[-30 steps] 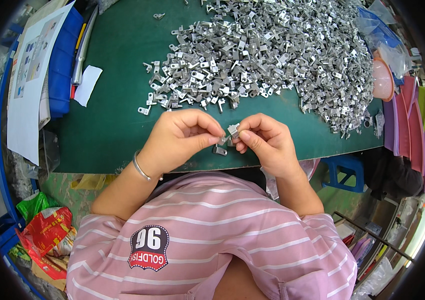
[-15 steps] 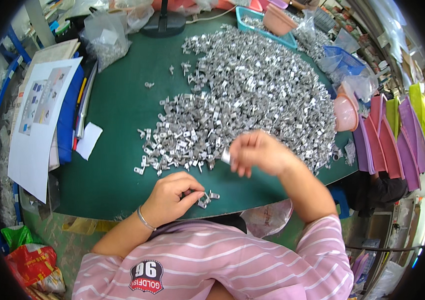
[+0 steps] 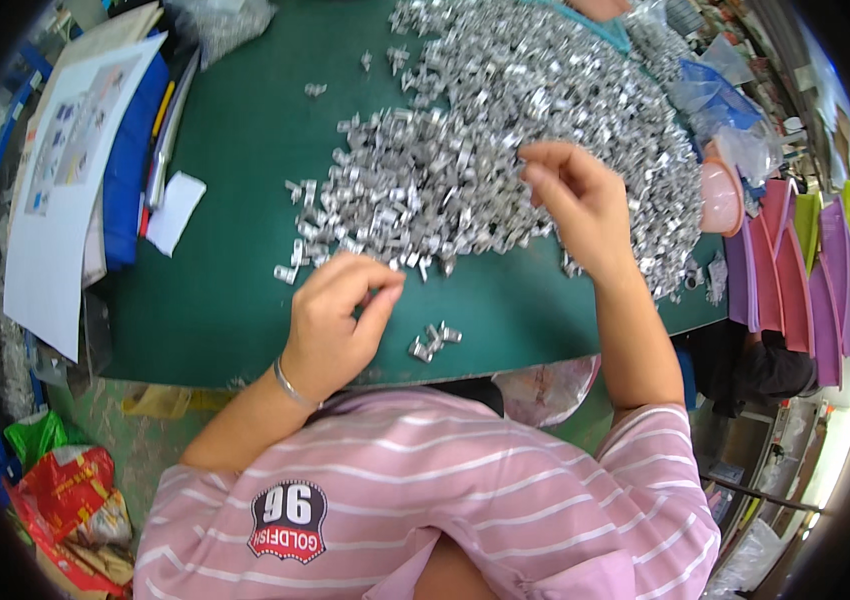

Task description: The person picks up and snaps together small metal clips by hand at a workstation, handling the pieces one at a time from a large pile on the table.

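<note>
Small silver metal brackets lie in a broad pile on the green table. My left hand, a bangle at its wrist, hovers by the pile's near left edge. Its thumb and forefinger are pinched together, and whatever they hold is too small to make out. Over the right part of the pile reaches my right hand, fingers curved and thumb a little apart from the forefinger; no piece shows between them. A few brackets sit in a separate cluster near the table's front edge, between my hands.
Along the left stand a blue bin and a propped white printed sheet, with a white paper slip beside them. At right are a pink bowl, a blue basket and purple and pink trays.
My right hand has moved away and right over the pile; the bracket it held is no longer seen. My left hand has left the small cluster and moved toward the pile. The view has tilted down.
</note>
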`<state>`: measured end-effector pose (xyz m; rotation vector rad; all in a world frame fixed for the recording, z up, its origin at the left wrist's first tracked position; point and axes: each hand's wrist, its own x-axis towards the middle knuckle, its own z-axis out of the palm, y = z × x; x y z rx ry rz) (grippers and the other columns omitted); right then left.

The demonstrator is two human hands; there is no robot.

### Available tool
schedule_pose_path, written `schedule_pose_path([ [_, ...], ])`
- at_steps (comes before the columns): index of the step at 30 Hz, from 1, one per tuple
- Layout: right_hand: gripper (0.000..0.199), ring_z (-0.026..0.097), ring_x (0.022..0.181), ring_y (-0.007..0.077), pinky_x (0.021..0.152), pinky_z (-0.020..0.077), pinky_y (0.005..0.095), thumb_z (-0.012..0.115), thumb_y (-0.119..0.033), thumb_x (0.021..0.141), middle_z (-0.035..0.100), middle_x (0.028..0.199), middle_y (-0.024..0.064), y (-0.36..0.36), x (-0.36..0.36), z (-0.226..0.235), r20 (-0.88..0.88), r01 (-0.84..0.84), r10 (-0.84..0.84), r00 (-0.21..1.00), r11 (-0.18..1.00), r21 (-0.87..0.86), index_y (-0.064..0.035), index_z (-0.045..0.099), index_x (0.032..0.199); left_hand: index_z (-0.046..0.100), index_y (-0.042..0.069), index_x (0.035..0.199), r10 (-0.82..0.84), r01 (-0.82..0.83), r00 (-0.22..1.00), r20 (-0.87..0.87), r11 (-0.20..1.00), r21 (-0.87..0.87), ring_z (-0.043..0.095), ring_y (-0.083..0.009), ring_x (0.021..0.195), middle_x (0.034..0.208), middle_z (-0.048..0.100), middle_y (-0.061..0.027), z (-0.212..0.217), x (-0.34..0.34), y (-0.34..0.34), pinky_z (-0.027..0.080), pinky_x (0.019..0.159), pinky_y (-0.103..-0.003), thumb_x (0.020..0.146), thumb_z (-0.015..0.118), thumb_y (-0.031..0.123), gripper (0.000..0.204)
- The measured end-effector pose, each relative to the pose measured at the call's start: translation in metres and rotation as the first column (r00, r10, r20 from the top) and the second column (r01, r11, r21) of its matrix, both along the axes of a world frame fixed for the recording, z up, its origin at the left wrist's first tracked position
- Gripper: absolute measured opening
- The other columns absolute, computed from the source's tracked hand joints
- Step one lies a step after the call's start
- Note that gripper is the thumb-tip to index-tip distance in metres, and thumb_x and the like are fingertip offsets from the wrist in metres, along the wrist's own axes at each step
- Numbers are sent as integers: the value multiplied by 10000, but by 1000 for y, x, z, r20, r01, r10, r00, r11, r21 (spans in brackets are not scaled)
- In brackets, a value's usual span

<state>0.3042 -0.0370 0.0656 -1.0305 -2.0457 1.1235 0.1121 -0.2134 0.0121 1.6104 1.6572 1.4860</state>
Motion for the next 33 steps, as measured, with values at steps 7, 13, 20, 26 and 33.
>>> schedule_pose_path([
  [7,162,610,756,296,648,498,372,719,-78,768,602,835,114,-73,-12,-44,212,-169,96,973,916,363,-31,623,890,678,25,906,68,-72,992,102,997,35,561,-117,660,856,634,-63,-4,-4,1,434,551,-226,795,642,-35,131],
  [13,196,607,789,301,669,495,375,699,-61,782,598,858,118,-78,-16,-53,141,-128,91,986,950,284,-26,600,948,674,16,906,12,-14,997,72,999,33,570,-113,661,868,633,-71,-4,-1,2,451,552,-223,795,651,-35,125],
  [20,152,612,722,290,644,495,357,646,-6,801,592,793,127,-80,-22,-60,142,-96,48,989,932,350,-34,607,946,669,8,922,-40,39,998,39,999,21,590,-130,652,875,625,-81,-3,0,0,489,570,-241,781,654,-58,157],
  [26,149,621,750,91,642,509,227,657,14,836,645,874,36,-94,-7,-56,-334,-160,43,942,929,-333,12,622,981,665,13,963,-74,73,997,4,994,84,648,-165,753,946,648,-94,-4,13,4,520,629,-263,740,696,-59,236],
  [33,164,613,693,155,611,494,258,667,-9,832,637,806,61,-91,-12,-46,-35,-135,133,990,990,-44,8,639,993,656,-26,834,-203,204,979,24,973,-109,655,-144,685,860,650,-99,-11,2,-2,530,600,-234,756,699,-51,92],
])
